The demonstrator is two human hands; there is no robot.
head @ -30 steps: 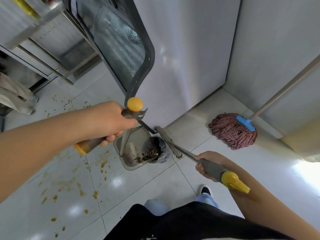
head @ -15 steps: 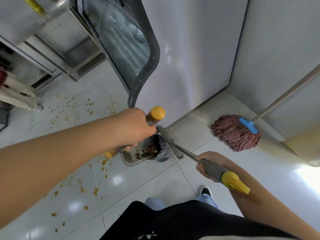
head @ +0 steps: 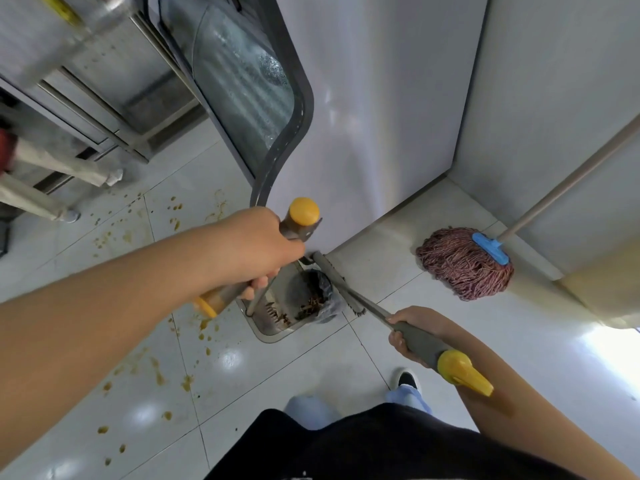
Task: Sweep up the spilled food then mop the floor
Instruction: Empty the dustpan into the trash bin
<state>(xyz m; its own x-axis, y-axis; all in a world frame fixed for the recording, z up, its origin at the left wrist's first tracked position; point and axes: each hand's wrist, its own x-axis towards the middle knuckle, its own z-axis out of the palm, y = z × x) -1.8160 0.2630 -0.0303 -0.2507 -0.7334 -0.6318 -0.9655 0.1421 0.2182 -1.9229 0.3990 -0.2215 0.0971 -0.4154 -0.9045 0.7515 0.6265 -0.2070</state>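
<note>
Left hand [head: 256, 251] was wrapped round the dustpan handle [head: 298, 220], right hand [head: 412, 332] gripped the broom handle [head: 436, 351]. The mop [head: 464, 263] lay off to the right, stick slanting up-right, so the right hand was nearer.

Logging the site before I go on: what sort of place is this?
Probably a commercial kitchen or its back room. Stainless steel shelving stands at upper left, a glass-fronted cabinet door hangs open, and the white tiled floor carries brown food spatter, with a string mop waiting in the corner.
</note>
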